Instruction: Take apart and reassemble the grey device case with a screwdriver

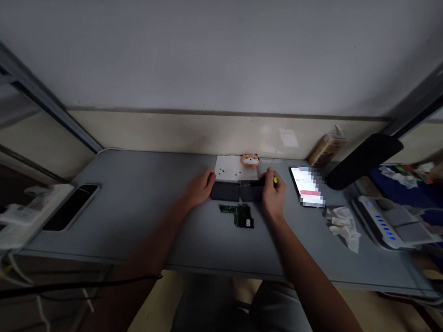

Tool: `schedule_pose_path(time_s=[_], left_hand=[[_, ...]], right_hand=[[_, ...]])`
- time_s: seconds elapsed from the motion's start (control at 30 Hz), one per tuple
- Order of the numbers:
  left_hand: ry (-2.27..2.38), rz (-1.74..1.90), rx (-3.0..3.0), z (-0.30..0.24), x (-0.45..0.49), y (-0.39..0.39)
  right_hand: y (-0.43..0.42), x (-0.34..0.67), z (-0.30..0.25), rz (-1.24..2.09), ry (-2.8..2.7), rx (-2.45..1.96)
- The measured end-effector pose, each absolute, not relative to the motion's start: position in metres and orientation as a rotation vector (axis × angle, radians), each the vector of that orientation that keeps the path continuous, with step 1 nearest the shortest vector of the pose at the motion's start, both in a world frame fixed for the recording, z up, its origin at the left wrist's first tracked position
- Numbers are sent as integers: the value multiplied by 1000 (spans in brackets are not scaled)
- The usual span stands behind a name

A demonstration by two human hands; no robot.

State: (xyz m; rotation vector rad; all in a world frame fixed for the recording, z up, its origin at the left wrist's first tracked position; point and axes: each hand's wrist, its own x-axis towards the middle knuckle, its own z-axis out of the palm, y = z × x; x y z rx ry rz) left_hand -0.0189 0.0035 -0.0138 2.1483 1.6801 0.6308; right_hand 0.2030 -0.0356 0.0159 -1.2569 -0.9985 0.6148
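My right hand (273,195) is closed around a screwdriver (257,183) with a black and yellow handle; its thin shaft points left over the dark parts. At the left end of a flat dark rectangular case (225,191), my left hand (201,187) has its fingers curled against the edge, holding it. A second flat dark piece (250,193) lies beside the case, partly behind the right hand. Nearer to me lies a green circuit board (243,217). Behind the case is a white paper sheet (227,164) with several tiny dark screws (221,171) on it.
An orange animal-face object (250,160) sits at the paper's back edge. To the right are a lit phone (307,186), crumpled tissue (343,226), a black cylinder (365,160), a carton (327,148) and a white power strip (395,222). A dark phone (72,207) lies left.
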Motion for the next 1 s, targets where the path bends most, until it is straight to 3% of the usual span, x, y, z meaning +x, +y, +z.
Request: schedule_pose_path(time_s=[1.0], left_hand=[[1602,705,2152,-19,-21,8]], right_hand=[[-32,204,14,562,-1098,-1350]])
